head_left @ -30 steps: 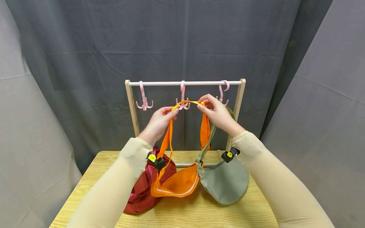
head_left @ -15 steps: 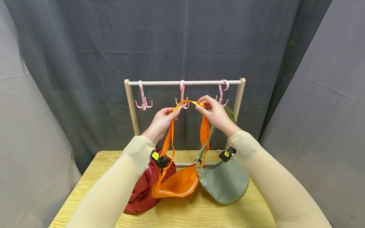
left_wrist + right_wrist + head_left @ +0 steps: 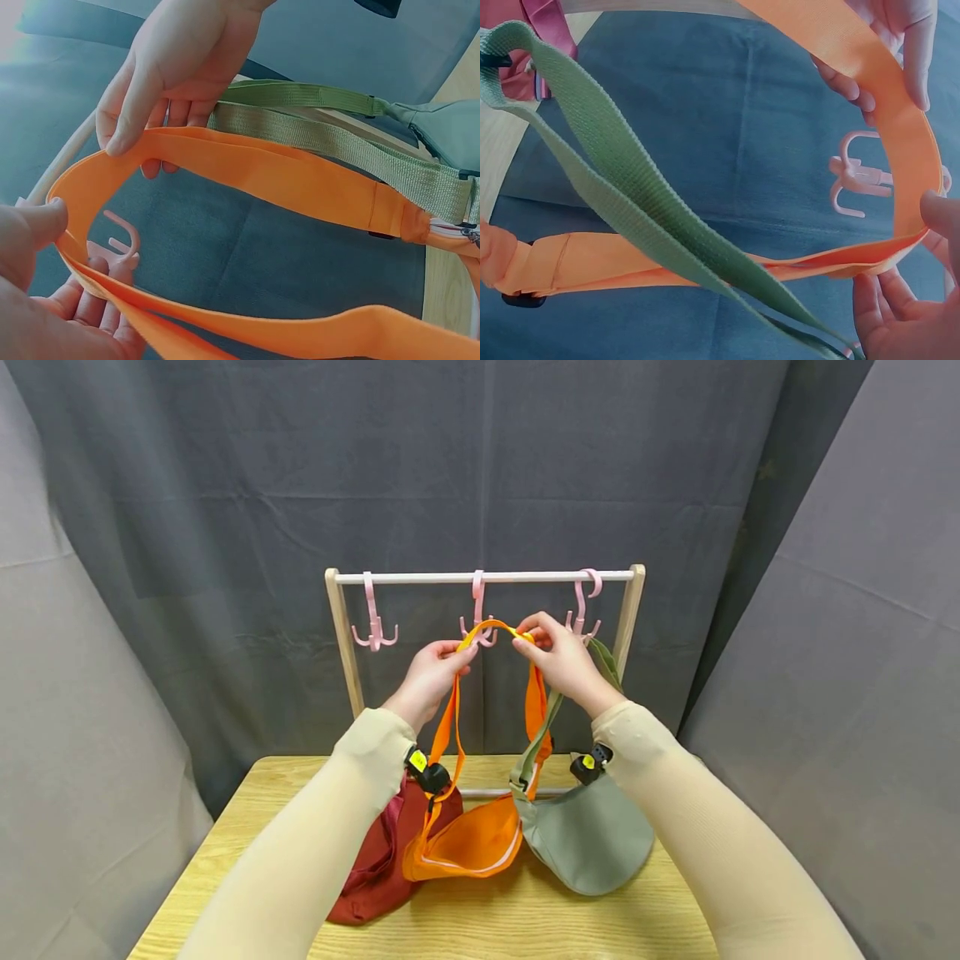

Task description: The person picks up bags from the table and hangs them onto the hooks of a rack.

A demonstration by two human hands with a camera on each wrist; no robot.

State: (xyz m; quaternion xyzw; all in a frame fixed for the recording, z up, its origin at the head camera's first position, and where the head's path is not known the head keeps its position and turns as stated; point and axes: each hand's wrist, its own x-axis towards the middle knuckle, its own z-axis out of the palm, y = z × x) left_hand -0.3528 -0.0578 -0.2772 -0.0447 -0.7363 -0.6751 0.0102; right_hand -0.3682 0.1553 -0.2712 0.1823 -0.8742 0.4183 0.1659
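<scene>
With thumb and fingers, my left hand (image 3: 426, 683) pinches the left side of the orange bag's strap (image 3: 277, 176). My right hand (image 3: 568, 662) pinches the strap's right side, so its top arches between both hands. This arch stands in front of the middle pink hook (image 3: 478, 600), covering part of its prongs. Below, the orange bag (image 3: 480, 839) hangs low over the table between two other bags. A grey-green bag (image 3: 592, 835) is at the right; its strap (image 3: 622, 165) runs up behind my right hand toward the right pink hook (image 3: 581, 602), its top end partly hidden.
A dark red bag (image 3: 375, 868) lies on the wooden table (image 3: 525, 927) at the left, partly behind my left forearm. The rack's white rail (image 3: 420, 578) spans two wooden posts, with a left pink hook (image 3: 374, 618) on it. Grey curtains (image 3: 225, 527) surround the table.
My left hand has shifted slightly right and my right hand slightly left, narrowing the strap's loop. Both still pinch the strap. The orange bag has edged a little to the right.
</scene>
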